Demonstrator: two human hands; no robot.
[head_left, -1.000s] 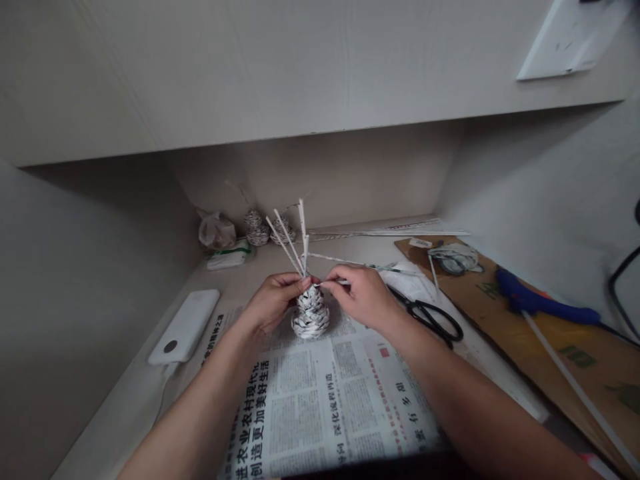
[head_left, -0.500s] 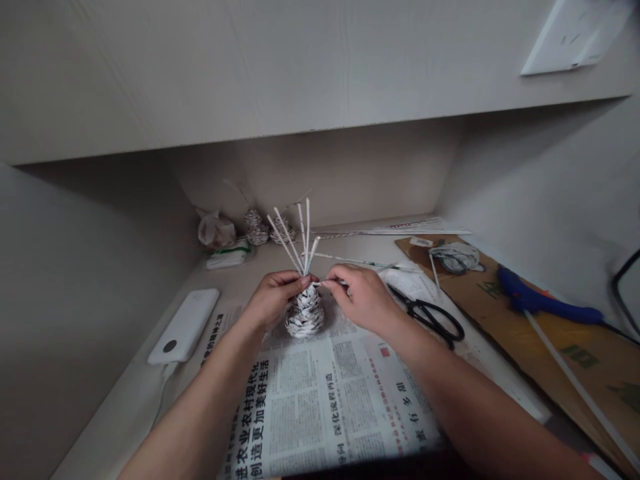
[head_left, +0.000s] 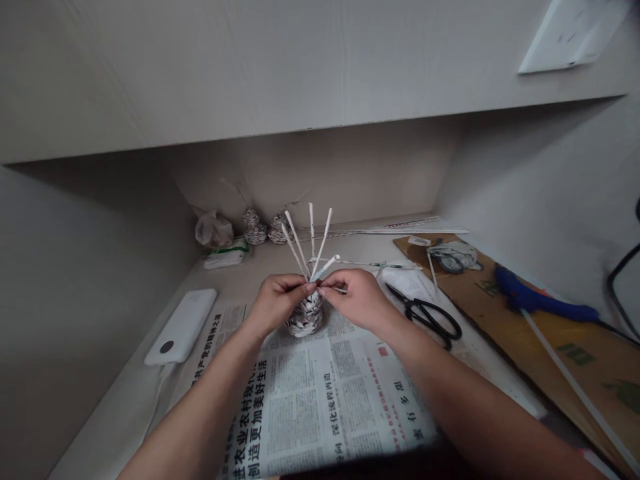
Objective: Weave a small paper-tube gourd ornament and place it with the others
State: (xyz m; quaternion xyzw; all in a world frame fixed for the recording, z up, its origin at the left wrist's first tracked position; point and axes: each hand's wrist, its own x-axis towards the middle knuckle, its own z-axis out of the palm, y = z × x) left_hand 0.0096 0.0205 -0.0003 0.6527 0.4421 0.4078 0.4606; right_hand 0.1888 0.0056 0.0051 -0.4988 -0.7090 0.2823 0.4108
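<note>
The left hand point(head_left: 277, 300) pinches the neck of the woven paper piece point(head_left: 304, 321) between thumb and fingers, and the right hand point(head_left: 357, 295), its fingertips almost meeting the left's, pinches a thin paper strip point(head_left: 342, 290) close to the weave. If the left thumb eases, the top row could loosen; a hard tug by the right might crease or tear the strip. The paper sticks point(head_left: 323, 243) fan up from the neck, and the lowest leans towards the right hand, so a knuckle could bend it. The piece is upright over the newspaper point(head_left: 300, 400); whether its base bears on the sheet, I cannot tell. The scissors point(head_left: 430, 319) lie near the right forearm. Compared with half a second ago, the sticks spread wider to the right, and the fingertips are closer together.
</note>
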